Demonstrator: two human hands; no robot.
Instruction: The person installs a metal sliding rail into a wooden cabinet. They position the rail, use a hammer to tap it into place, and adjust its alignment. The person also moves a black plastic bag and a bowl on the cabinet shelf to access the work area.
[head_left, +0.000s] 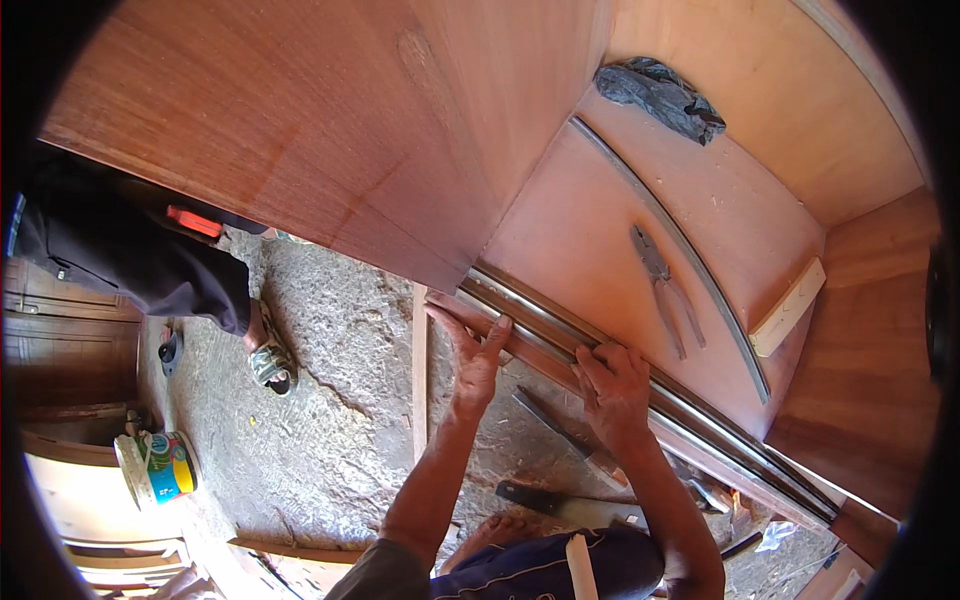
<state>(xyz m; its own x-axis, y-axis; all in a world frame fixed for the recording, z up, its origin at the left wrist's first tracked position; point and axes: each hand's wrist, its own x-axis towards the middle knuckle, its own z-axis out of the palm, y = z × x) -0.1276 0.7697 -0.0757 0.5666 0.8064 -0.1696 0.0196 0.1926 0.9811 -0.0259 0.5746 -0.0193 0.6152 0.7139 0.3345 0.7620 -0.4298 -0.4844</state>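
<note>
Two parallel metal tracks [690,410] run along the front edge of a wooden cabinet's bottom panel. My left hand [472,360] lies at their left end, its thumb on the track and its fingers spread along the wooden front edge [540,357]. Farther right, my right hand [615,395] has its bent fingers pressed together on the tracks. Behind them, a pair of pliers [665,285] and a long curved metal strip [680,235] lie on the pinkish panel [570,215]. Part of the tracks is hidden under my right hand.
A crumpled dark plastic bag [660,98] and a wooden block [788,308] sit inside the cabinet. Below the front edge, a chisel-like tool [560,430] and a handsaw [575,507] lie on the rough floor. Another person's leg [150,265] and a bucket [158,468] are at left.
</note>
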